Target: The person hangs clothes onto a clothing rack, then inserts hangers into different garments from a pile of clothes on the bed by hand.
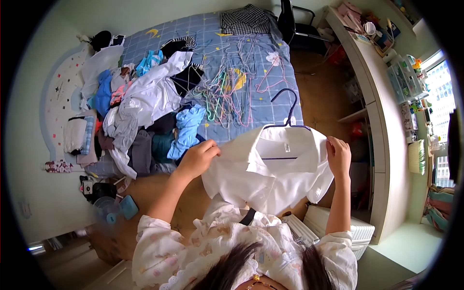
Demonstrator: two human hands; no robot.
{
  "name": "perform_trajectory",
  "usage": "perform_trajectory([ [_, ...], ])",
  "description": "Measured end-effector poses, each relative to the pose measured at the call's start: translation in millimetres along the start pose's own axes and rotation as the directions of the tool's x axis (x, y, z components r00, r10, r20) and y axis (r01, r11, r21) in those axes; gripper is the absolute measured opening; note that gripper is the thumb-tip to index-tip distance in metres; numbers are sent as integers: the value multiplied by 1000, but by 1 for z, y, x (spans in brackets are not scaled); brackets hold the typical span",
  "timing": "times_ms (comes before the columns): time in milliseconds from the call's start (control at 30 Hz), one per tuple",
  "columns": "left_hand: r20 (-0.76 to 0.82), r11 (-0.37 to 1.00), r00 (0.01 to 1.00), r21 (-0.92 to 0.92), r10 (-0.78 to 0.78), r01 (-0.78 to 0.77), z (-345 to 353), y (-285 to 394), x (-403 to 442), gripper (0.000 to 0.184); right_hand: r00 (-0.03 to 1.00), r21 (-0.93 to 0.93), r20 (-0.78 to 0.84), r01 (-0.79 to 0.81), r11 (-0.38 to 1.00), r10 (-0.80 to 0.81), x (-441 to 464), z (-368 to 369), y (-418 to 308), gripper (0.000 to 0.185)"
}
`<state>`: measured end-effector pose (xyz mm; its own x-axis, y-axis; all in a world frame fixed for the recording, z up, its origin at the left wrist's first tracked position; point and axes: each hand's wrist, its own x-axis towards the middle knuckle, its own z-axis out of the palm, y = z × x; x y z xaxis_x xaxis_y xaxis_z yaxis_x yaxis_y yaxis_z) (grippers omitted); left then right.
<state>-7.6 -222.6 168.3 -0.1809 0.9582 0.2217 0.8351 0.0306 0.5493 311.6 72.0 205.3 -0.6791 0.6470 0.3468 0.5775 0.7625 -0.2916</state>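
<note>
A white collared shirt hangs on a dark purple hanger in front of me, its collar spread open. The hanger's hook points up, and its lower bar shows inside the neck opening. My left hand pinches the shirt at its left shoulder edge in the view. On the other side, my right hand grips the shirt near the right shoulder. Behind the shirt is a bed with a blue checked sheet.
Piled clothes lie on the bed's left side, beside many tangled wire hangers. A black chair stands at the far end. Along the right runs a long pale desk. A clear round fan-like object is on the floor at lower left.
</note>
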Motion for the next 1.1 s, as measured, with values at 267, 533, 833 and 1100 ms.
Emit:
perform_trajectory([
  [267,-2,970,980,143,-200,198,77,-188,153,21,908,29,230,-367,930,351,192,225,65,21],
  [533,175,819,822,331,-541,469,155,-267,175,82,865,444,432,-451,775,256,161,395,23,60],
  [833,186,674,650,272,-737,687,120,-275,4,84,727,398,596,-636,661,341,14,349,-51,33],
  [1100,158,763,756,276,-636,585,46,-235,-157,64,854,548,415,-509,664,312,-40,336,-114,25],
])
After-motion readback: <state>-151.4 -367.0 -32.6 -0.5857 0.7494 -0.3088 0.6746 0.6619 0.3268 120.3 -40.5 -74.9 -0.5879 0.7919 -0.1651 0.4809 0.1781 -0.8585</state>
